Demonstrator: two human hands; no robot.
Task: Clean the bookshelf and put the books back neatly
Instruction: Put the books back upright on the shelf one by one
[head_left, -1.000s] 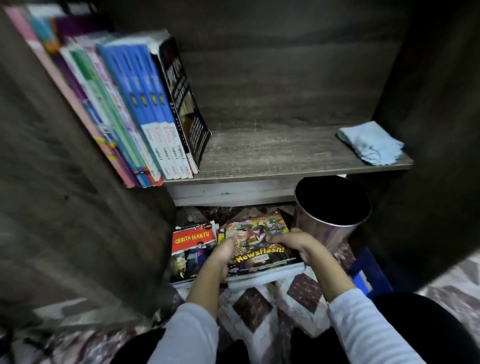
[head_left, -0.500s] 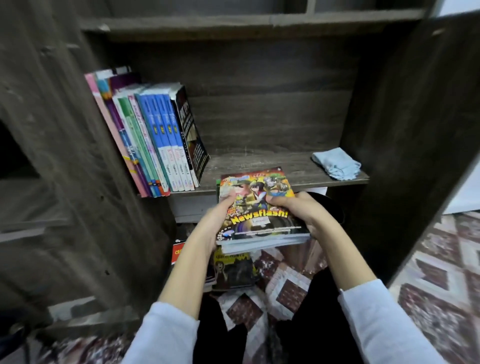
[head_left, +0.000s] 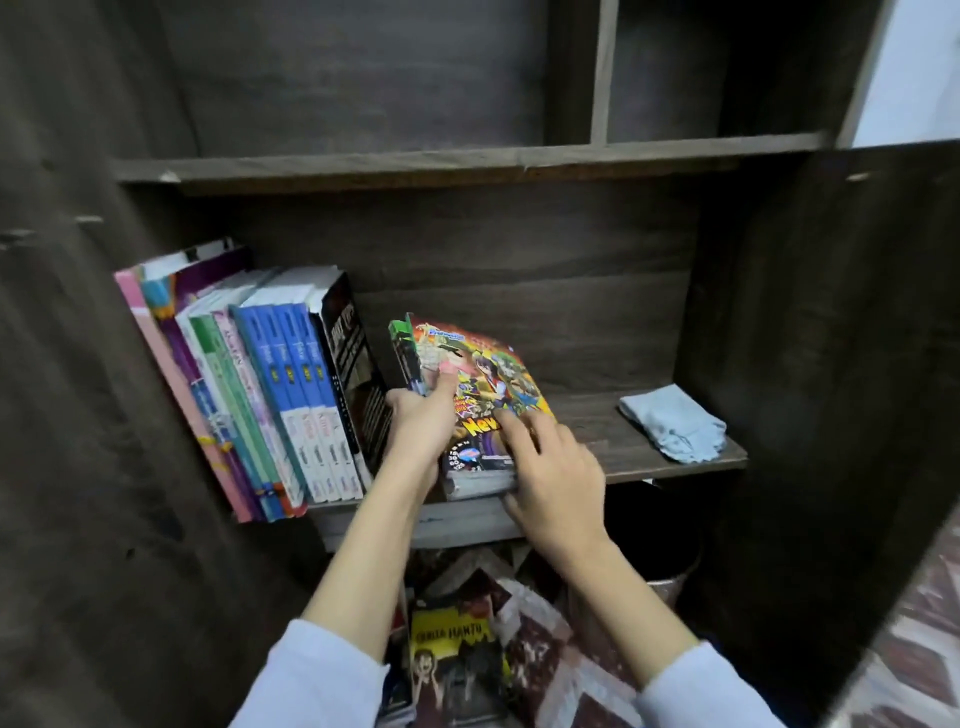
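My left hand (head_left: 421, 428) grips the comic stack (head_left: 485, 371), which is tilted on the shelf (head_left: 597, 441) at 3 o'clock from the standing books (head_left: 270, 389). Its fingers are mostly hidden behind the stack. My right hand (head_left: 556, 478) lies flat-fingered on the cover, blocking half the title.

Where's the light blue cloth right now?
In the head view, the folded light blue cloth lies at the right end of the dark wooden shelf, near its right wall, well right of the colourful comic stack.
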